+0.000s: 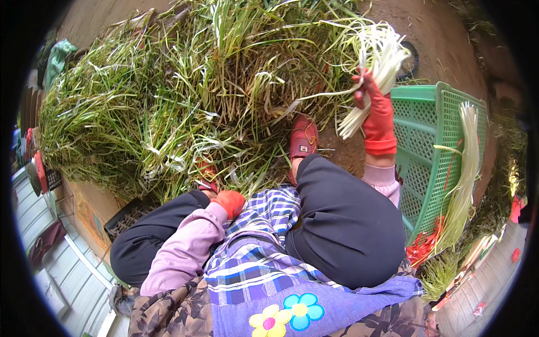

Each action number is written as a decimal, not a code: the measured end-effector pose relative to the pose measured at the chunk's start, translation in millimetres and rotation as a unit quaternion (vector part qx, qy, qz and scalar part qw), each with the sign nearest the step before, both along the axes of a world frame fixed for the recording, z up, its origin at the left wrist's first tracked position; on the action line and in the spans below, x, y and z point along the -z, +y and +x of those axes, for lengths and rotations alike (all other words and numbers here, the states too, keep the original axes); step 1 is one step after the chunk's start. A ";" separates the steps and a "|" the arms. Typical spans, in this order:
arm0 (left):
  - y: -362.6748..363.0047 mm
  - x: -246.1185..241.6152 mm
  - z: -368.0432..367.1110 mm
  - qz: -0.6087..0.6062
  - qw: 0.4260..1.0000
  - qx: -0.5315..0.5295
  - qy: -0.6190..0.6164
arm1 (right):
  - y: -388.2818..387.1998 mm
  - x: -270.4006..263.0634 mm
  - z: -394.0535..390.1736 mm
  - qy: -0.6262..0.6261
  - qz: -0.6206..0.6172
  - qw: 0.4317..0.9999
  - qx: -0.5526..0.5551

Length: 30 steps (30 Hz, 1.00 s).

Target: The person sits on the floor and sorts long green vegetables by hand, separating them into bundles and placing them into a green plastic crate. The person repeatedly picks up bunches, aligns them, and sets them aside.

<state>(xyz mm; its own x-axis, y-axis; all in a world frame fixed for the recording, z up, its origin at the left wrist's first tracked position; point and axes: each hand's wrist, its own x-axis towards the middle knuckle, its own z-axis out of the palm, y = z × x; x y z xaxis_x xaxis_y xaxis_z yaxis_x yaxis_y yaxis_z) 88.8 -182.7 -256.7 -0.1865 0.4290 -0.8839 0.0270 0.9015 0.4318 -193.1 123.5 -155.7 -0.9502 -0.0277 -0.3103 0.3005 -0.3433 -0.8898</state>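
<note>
A red rubber glove covers each hand. Raised at the upper right, my right hand (376, 107) grips a bundle of pale, whitish leafy stalks (384, 63). Their cut ends point down to the left, and the loose leaf tips splay out above. One thin yellowish strand (324, 94) trails leftward from that hand. My left hand (230, 203) rests low between my knees, by the edge of the plaid apron (271, 210). Its fingers are turned away and hidden, so whether it holds anything does not show. Before me lies a large heap of green leafy stalks (177, 92).
A green plastic crate (421, 168) stands at my right, with another pale stalk bundle (469, 143) lying on it. Red plastic ties (425, 244) hang by its lower corner. My red shoes (304, 135) touch the heap. A dark crate (126, 219) sits beyond my left knee.
</note>
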 end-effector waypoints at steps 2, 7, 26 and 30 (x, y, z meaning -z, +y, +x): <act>7.9 -22.9 -48.3 -0.029 0.972 -0.011 0.233 | -2.6 -3.2 8.2 0.001 -0.051 0.996 -0.068; 71.1 -105.5 -196.8 0.234 0.724 -0.407 0.506 | -27.5 -4.8 29.2 -0.018 -0.005 0.994 -0.108; 109.3 -118.3 -245.7 0.249 0.692 -0.615 0.284 | -47.3 -1.8 38.5 -0.061 0.088 0.991 -0.085; 102.8 -112.8 -245.9 0.316 0.582 -0.706 0.252 | -44.7 -6.5 34.2 -0.058 -0.030 0.995 -0.074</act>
<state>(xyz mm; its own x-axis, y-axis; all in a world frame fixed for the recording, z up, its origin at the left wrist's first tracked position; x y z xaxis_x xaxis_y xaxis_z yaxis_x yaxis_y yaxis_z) -157.2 -79.9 -143.9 -0.9145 -0.2562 -0.3133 -0.2809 -0.1554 0.9471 -158.9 78.8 -149.2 -0.8920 -0.1867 -0.4117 0.4519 -0.3387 -0.8253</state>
